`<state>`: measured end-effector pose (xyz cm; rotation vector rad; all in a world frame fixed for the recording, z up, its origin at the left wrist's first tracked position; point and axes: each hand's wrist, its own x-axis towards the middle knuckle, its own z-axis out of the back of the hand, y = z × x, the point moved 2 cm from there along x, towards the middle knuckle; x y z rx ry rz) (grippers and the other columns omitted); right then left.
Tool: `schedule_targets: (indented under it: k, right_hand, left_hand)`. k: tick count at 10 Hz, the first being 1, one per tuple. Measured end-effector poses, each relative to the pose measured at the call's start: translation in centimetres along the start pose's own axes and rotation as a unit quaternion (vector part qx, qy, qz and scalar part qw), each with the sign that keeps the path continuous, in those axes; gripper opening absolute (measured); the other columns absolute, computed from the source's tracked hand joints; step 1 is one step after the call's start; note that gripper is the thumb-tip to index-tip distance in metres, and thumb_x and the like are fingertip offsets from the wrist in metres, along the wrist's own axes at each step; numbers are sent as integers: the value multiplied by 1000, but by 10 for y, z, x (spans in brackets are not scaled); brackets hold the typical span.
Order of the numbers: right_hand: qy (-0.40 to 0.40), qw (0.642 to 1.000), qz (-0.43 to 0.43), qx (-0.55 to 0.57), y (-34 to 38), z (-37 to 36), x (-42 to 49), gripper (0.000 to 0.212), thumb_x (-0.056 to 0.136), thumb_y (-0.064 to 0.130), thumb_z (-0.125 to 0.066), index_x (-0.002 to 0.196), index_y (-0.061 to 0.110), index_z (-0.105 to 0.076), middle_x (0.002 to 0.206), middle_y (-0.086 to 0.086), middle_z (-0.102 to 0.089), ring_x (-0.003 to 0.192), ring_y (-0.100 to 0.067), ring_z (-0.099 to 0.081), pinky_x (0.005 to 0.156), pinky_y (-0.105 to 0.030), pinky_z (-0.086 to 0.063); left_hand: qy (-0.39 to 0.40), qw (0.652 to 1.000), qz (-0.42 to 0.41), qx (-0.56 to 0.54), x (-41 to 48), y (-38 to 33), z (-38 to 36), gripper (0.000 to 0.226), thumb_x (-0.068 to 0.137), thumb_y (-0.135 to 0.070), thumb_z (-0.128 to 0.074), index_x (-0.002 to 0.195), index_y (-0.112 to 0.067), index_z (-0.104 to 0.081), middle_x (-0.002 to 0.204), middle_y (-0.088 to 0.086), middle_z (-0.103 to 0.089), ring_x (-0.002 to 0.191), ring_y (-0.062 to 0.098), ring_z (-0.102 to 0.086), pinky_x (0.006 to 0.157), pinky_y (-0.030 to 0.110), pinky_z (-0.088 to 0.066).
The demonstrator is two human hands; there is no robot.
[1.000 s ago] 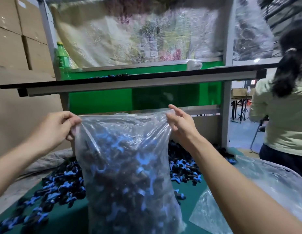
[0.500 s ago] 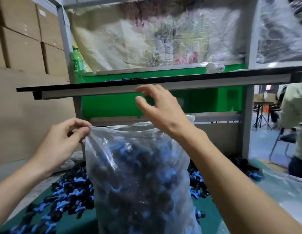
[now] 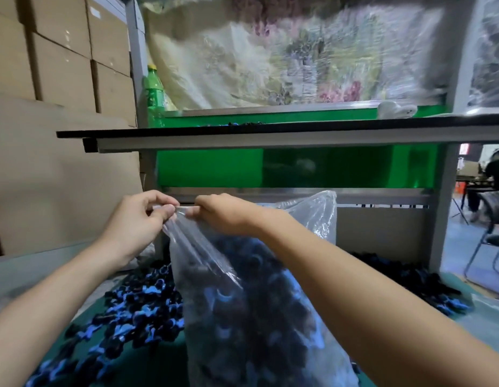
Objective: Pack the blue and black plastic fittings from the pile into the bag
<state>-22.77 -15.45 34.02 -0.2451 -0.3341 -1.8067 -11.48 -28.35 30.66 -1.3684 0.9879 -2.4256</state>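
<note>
Standing well filled on the green desk [image 3: 159, 367], the bag [image 3: 270, 344] is bulging with blue and black fittings [image 3: 223, 298]; a pile [image 3: 136, 311] is lying just left. Beyond, left hand [image 3: 136, 222] and right hand [image 3: 226, 213] are pinching the mouth film together. Far corner [image 3: 318, 213] is flopping loose, so it is probably worth gathering it in before twisting shut.

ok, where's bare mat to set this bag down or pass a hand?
Bare green mat shows only near the front edge, between the fittings pile on the left and the bag. A second heap lies behind-right, past the right forearm. Both the left hand and right hand pinch the bag's mouth, so nothing passes there.
</note>
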Motion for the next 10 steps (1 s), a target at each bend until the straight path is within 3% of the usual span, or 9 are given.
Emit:
schedule_targets:
  k: [2, 3, 4, 5, 6, 7, 8, 9, 10]
  right_hand:
    - [2, 998, 6, 65, -61, -30, 29, 37, 102, 45, -45, 85, 13, -53, 100, -13, -65, 90, -27, -58, 76, -32, -42]
    - [19, 999, 0, 48, -100, -46, 47, 44, 98, 54, -47, 79, 16, -59, 88, -7, -65, 83, -24, -58, 69, -29, -38]
    - [43, 995, -44, 83, -156, -71, 47, 49, 95, 57, -49, 89, 12, -69, 86, -5, -70, 82, -15, -61, 70, -31, -46]
    - [53, 988, -56, 131, -190, -117, 62, 34, 96, 49, -54, 91, 21, -72, 85, 6, -68, 83, -10, -59, 68, -23, -43]
    - [104, 986, -53, 117, -214, -158, 87, 25, 100, 21, -55, 106, 4, -71, 101, -10, -70, 89, -11, -54, 72, -23, -38]
    - [101, 986, -96, 96, -265, -196, 77, 24, 100, 22, -53, 85, 7, -65, 94, -14, -66, 81, -15, -51, 72, -31, -39]
    - [52, 983, -160, 69, -306, -224, 49, 33, 99, 38, -54, 81, 12, -61, 84, -6, -59, 78, -17, -50, 68, -30, -34]
    - [-25, 978, -179, 105, -322, -227, 39, 40, 99, 48, -50, 75, 16, -57, 74, 2, -61, 74, -21, -58, 65, -35, -40]
    - [-91, 967, -173, 165, -306, -211, 42, 37, 99, 47, -49, 76, 20, -60, 77, -3, -67, 75, -23, -64, 71, -39, -50]
  left_hand:
    - [3, 999, 18, 41, 31, 46, -12, 22, 93, -12, -63, 78, -27, -71, 66, -6, -69, 64, 19, -57, 67, 30, -43]
    - [4, 997, 40, 62, 46, 77, -18, 24, 94, -10, -62, 77, -26, -69, 61, -8, -68, 59, 10, -59, 62, 24, -44]
    - [1, 995, 73, 70, 54, 120, -22, 21, 94, -4, -60, 79, -18, -68, 62, -7, -67, 48, -4, -58, 48, 6, -40]
    - [18, 990, 93, 103, 61, 172, -32, 21, 92, -4, -63, 77, -18, -69, 64, -5, -69, 51, 3, -57, 45, 6, -37]
    - [38, 981, 131, 139, 60, 232, -38, 20, 89, -7, -67, 75, -21, -71, 57, -15, -67, 65, 9, -60, 60, 19, -44]
    - [17, 974, 186, 127, 53, 309, -32, 17, 90, -1, -65, 79, -11, -73, 67, -9, -72, 69, 16, -62, 66, 30, -46]
    - [13, 962, 241, 130, 45, 377, -19, 15, 89, 13, -58, 83, 4, -68, 89, 25, -69, 88, 35, -60, 88, 53, -45]
    - [28, 956, 257, 141, 45, 410, -13, 24, 89, 11, -60, 81, -10, -69, 92, 24, -69, 92, 38, -61, 94, 58, -43]
    - [26, 963, 250, 98, 45, 388, -26, 23, 92, 5, -60, 81, -13, -69, 91, 21, -69, 90, 35, -61, 93, 54, -45]
